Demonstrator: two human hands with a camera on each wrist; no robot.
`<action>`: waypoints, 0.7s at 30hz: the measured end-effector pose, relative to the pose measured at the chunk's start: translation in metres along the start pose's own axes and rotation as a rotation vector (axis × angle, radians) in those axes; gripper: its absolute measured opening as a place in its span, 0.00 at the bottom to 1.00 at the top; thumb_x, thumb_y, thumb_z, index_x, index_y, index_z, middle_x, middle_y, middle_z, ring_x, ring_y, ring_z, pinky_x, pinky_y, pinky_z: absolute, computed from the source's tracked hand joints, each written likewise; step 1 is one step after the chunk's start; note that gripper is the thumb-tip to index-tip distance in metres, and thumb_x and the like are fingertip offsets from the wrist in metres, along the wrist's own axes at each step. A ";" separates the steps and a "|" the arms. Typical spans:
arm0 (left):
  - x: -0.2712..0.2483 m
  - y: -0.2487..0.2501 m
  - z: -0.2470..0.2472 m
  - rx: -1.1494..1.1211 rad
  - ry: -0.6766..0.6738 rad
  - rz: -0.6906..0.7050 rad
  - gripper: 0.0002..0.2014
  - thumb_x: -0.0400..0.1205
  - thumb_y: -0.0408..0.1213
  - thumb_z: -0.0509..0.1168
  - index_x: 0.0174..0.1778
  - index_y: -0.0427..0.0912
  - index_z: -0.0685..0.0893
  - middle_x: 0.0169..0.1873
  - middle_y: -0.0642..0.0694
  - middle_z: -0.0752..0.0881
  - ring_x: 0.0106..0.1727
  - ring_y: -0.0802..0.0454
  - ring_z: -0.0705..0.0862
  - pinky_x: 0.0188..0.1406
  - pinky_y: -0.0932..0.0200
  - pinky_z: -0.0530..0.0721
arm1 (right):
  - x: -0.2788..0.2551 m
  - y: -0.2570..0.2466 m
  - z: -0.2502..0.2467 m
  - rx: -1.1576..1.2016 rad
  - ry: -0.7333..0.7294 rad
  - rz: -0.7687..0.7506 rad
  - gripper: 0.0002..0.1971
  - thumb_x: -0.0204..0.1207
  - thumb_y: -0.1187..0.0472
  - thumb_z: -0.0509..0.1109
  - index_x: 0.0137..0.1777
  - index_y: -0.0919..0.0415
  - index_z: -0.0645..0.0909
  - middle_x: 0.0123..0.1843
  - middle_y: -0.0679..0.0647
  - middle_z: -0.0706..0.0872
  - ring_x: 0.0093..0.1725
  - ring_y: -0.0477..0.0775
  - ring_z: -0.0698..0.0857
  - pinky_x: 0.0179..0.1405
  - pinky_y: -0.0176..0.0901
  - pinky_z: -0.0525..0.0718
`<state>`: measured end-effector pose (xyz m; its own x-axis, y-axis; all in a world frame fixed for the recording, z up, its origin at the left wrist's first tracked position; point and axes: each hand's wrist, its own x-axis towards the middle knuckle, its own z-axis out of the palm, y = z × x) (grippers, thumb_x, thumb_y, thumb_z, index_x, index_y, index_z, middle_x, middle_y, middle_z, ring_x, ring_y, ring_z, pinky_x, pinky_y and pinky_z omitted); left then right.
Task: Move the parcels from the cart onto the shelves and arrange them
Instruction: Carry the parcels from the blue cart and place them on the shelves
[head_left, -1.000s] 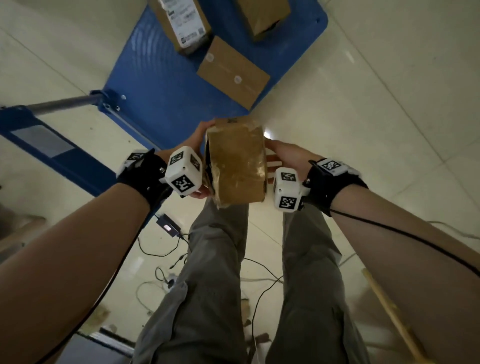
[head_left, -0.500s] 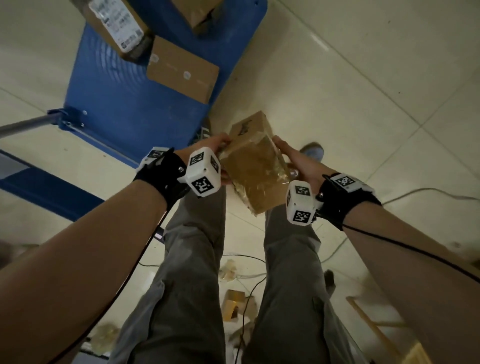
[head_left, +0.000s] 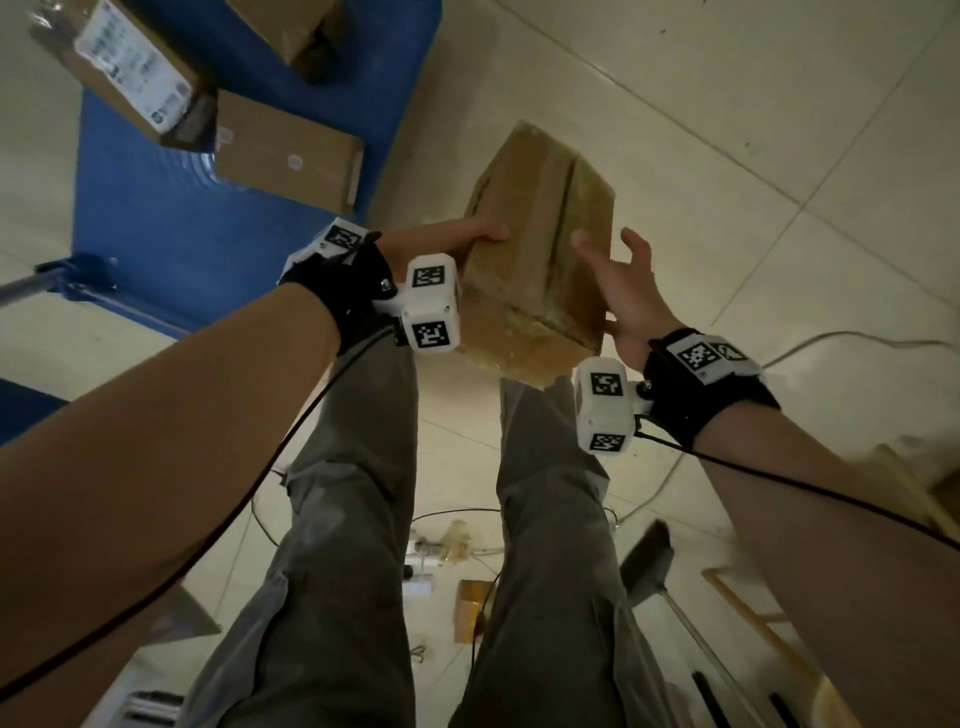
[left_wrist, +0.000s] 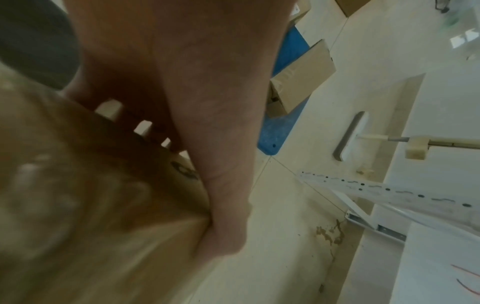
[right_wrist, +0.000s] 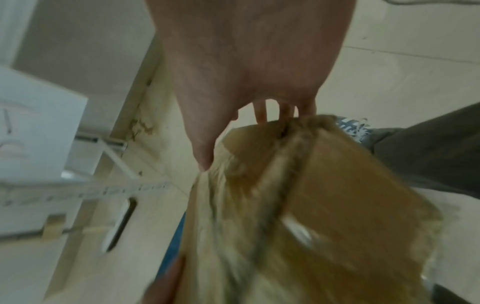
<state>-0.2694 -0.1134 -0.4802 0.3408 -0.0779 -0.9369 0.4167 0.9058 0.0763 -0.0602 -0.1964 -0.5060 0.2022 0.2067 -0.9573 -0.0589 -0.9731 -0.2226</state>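
I hold 1 taped cardboard parcel (head_left: 540, 244) in the air above the floor, beside the blue cart (head_left: 171, 228) (3 parcels on it). My left hand (head_left: 441, 241) grips its side; my right hand (head_left: 621, 291) presses flat, fingers spread.

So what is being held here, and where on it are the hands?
A taped cardboard parcel, carried between both hands over the floor. The left hand grips its left side face; the right hand presses flat against the opposite right side, near the lower corner.

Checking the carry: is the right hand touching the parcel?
Touching. Head view shows the right hand flat against the parcel side, thumb across its top.
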 end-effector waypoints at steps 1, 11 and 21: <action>0.002 -0.004 -0.004 0.007 0.017 -0.006 0.12 0.85 0.49 0.62 0.52 0.43 0.80 0.31 0.49 0.92 0.27 0.55 0.90 0.20 0.64 0.84 | 0.000 0.001 -0.006 0.055 -0.024 0.031 0.54 0.65 0.33 0.78 0.86 0.37 0.50 0.76 0.50 0.72 0.72 0.60 0.77 0.66 0.61 0.82; 0.017 -0.040 -0.034 0.544 0.103 -0.006 0.44 0.74 0.27 0.76 0.81 0.48 0.58 0.58 0.55 0.75 0.58 0.52 0.80 0.43 0.72 0.80 | 0.001 0.006 -0.008 0.084 -0.351 -0.060 0.54 0.55 0.55 0.91 0.80 0.48 0.65 0.71 0.49 0.85 0.67 0.53 0.87 0.60 0.58 0.89; 0.045 -0.059 -0.035 0.489 0.254 0.187 0.54 0.57 0.53 0.85 0.79 0.53 0.66 0.68 0.53 0.81 0.69 0.51 0.80 0.70 0.42 0.78 | 0.009 0.002 0.002 -0.017 -0.285 -0.279 0.53 0.63 0.74 0.85 0.82 0.55 0.55 0.75 0.54 0.73 0.71 0.53 0.79 0.63 0.53 0.88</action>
<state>-0.3078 -0.1557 -0.5388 0.2586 0.2215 -0.9402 0.7301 0.5925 0.3404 -0.0605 -0.1963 -0.5152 -0.0716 0.4810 -0.8738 -0.0233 -0.8766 -0.4806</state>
